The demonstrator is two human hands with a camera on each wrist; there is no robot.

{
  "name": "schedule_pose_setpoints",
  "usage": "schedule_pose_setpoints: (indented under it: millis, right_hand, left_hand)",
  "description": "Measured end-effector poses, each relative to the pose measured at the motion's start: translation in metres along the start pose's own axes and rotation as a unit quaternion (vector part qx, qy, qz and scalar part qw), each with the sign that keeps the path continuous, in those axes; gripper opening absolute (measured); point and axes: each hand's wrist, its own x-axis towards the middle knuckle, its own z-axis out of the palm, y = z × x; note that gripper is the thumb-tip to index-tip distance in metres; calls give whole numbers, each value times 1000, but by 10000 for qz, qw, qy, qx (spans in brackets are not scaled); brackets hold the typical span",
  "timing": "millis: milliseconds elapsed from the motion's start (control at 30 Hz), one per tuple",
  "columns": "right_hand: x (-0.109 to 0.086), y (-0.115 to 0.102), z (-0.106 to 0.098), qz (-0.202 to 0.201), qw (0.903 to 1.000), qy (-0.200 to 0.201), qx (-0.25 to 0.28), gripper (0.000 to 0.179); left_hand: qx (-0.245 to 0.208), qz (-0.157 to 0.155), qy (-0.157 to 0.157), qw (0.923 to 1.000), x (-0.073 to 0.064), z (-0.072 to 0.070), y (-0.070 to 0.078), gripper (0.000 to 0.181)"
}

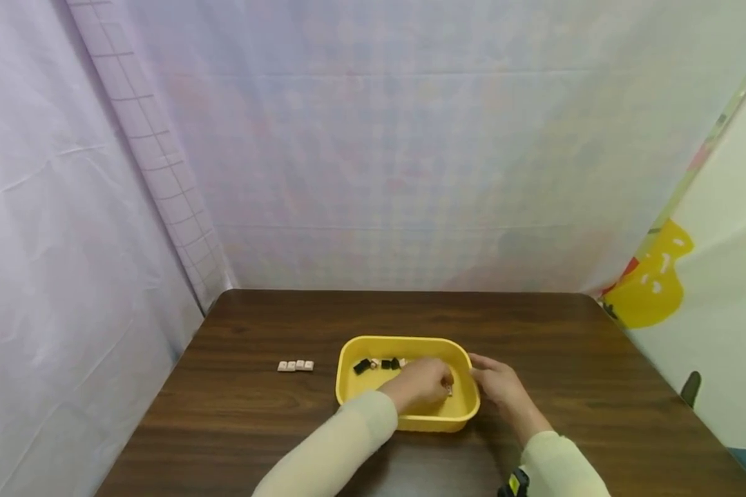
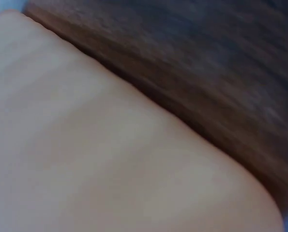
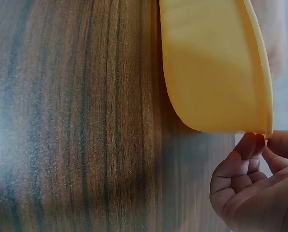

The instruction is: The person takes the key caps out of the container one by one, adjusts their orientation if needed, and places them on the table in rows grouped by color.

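Note:
A yellow plastic tub stands on the table. My left hand reaches down inside it, fingers bent, and pinches a small white keycap near the right end. More keycaps, black and white, lie along the tub's far side. At the tub's right end my right hand grips the rim; in the right wrist view the right hand has thumb and curled fingers at the tub's edge. The left wrist view shows mostly a pale sleeve, and the left fingers are hidden there.
A short row of white keycaps lies on the dark wood table, left of the tub. Pale curtains hang behind the table and to both sides. A dark device with a yellow patch sits by the right sleeve.

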Motion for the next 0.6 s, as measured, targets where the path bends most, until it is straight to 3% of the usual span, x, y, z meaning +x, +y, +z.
schedule_pose_setpoints:
  millis: [200, 467, 600]
  right_hand:
    - [1, -1, 3, 12, 10000, 5, 77, 48]
    - [-1, -1, 2, -14, 9997, -19, 225, 49]
    - [0, 0, 2, 8, 9997, -26, 223, 49]
  left_hand:
    - [-83, -48, -66, 9999, -6, -4, -3, 4]
    - [555, 331, -123, 9978, -1, -1, -2, 4]
    - [224, 143, -109, 9996, -6, -4, -3, 18]
